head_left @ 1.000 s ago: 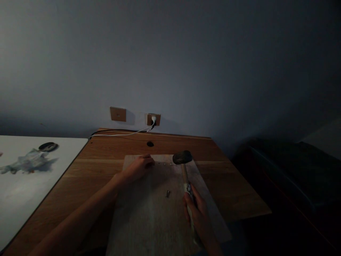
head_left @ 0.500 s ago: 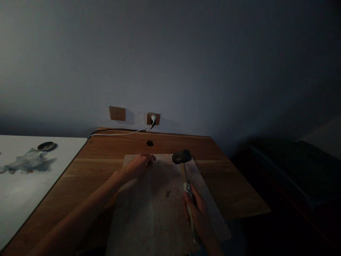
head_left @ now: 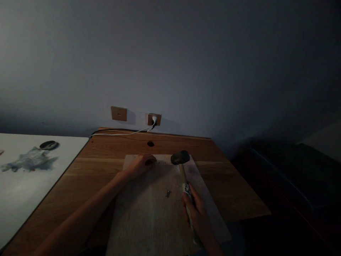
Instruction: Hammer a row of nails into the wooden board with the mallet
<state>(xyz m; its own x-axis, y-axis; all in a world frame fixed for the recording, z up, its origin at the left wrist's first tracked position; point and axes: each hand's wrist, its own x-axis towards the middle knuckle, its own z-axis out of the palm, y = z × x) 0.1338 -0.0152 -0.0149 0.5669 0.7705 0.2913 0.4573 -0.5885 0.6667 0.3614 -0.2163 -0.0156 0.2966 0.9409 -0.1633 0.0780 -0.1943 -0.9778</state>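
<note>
My right hand (head_left: 197,209) is wrapped round the pale handle of a mallet (head_left: 182,172). Its dark, rounded head is above the far right part of a pale wooden board (head_left: 144,220). Near the board's far left corner, my left hand (head_left: 142,164) has its fingers curled together over the surface; what they pinch, if anything, I cannot make out. Just right of those fingertips a row of tiny specks, perhaps nails (head_left: 164,163), runs along the far edge. A few small metal nails or screws (head_left: 167,193) lie loose in the middle of the board.
The board rests on a brown wooden desk (head_left: 90,167) against a grey wall. Left of it is a white surface (head_left: 16,199) with a crumpled grey cloth (head_left: 33,160) and a dark round object (head_left: 49,145). Cables run along the back to a wall socket (head_left: 154,119).
The mallet head has shifted slightly left. My left hand stays by the far edge of the board, its fingers moved very little. The whole view has shifted slightly.
</note>
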